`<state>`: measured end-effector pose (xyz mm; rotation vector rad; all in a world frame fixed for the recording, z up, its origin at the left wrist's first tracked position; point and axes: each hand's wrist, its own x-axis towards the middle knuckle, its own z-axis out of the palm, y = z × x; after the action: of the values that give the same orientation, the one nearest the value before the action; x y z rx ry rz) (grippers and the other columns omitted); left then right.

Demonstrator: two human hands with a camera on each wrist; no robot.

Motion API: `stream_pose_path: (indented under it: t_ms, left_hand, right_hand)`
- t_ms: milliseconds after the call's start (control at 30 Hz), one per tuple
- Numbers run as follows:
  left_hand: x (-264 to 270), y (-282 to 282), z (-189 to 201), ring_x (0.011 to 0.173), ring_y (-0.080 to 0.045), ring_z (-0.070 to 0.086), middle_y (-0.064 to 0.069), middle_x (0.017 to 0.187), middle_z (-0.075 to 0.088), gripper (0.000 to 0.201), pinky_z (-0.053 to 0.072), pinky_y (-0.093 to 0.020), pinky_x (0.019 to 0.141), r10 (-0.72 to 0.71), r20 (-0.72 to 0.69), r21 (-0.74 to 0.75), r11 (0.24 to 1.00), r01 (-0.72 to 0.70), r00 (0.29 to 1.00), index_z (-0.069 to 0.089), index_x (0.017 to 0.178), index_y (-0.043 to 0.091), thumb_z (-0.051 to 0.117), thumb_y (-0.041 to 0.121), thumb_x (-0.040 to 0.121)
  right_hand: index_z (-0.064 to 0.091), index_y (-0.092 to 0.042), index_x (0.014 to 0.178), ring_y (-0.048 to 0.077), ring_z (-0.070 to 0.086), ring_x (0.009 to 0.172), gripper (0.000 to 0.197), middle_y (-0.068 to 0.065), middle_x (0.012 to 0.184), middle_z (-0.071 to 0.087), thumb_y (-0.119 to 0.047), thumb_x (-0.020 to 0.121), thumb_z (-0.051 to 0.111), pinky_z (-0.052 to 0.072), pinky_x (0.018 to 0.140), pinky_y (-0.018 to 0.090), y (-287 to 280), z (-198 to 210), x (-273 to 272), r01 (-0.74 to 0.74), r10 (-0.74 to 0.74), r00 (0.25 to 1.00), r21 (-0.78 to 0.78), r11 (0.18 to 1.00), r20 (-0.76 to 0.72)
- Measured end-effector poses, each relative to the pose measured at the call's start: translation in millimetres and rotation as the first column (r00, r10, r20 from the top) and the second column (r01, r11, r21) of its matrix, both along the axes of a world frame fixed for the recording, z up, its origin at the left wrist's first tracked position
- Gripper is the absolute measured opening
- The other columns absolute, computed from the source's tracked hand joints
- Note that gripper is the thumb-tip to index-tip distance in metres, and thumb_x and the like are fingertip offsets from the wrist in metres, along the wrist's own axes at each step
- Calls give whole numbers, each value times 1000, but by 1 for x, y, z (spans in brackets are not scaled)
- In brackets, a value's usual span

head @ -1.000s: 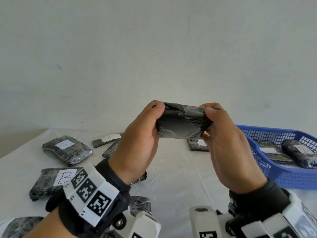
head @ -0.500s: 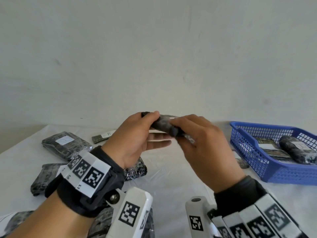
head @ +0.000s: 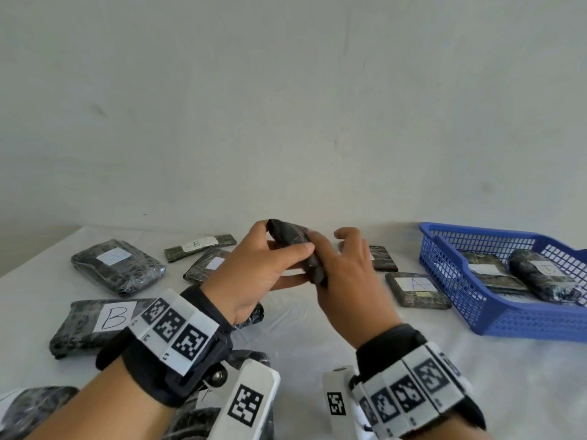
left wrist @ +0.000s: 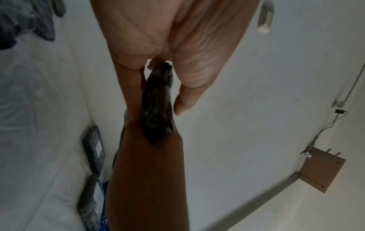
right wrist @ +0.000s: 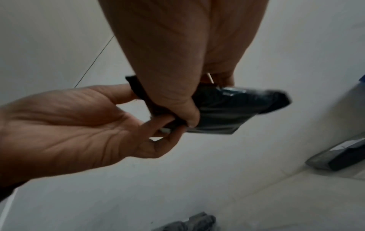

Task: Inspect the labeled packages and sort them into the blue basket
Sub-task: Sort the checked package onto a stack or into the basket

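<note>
Nearest me, my left hand (head: 254, 274) and right hand (head: 346, 281) hold a dark wrapped package (head: 297, 249) in the air above the white table (head: 317, 338), left thumb and fingers pinching one end, right thumb and fingers curled round the other. It looks light, soft and slick, best held by its ends. Its label is hidden. Far right sits the blue basket (head: 524, 325), two packages already inside.
</note>
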<state>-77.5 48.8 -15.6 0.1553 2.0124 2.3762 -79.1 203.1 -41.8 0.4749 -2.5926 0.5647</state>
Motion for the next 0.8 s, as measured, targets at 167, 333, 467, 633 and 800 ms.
stream_pose_path:
  t_ms: [167,333,467,633,800]
  left_hand:
    - [-24,4,-9,97,-31,77,-17,113,74,46,65,-45,72,182,-8,-84,980,-182,983,56,134,11,68,-2,92]
    - [-69,-2,4,91,-31,76,-13,115,69,49,66,-46,71,241,-52,-277,929,-245,969,47,134,17,65,-5,93]
    - [-117,9,3,95,-38,74,-19,120,66,51,65,-54,73,190,1,-432,885,-171,982,48,139,8,63,-7,93]
    - [-164,27,-13,98,-38,72,-19,113,67,22,64,-55,71,145,83,-484,871,-88,986,58,102,9,61,-11,91]
    - [-196,47,-44,97,-40,73,-17,99,74,8,62,-52,84,105,-32,-669,737,-100,994,67,92,7,65,-1,90]
  right_hand:
    - [17,-21,166,31,31,139,89,12,152,29,-10,91,65,30,122,41,7,14,-21,-123,94,978,156,980,184]
    - [21,-24,165,30,31,149,77,10,161,31,-29,99,60,32,122,43,60,23,-84,-16,-66,894,178,984,443]
    - [36,-22,161,34,45,145,58,13,160,43,-43,108,47,38,117,40,83,-4,-131,33,-250,785,364,931,567]
    - [32,-22,163,32,34,153,51,8,170,31,-38,115,26,29,124,41,102,-13,-158,35,-356,737,494,869,574]
    - [59,-9,141,30,59,127,51,12,142,61,-44,109,41,46,108,39,126,-13,-171,78,-452,721,588,805,525]
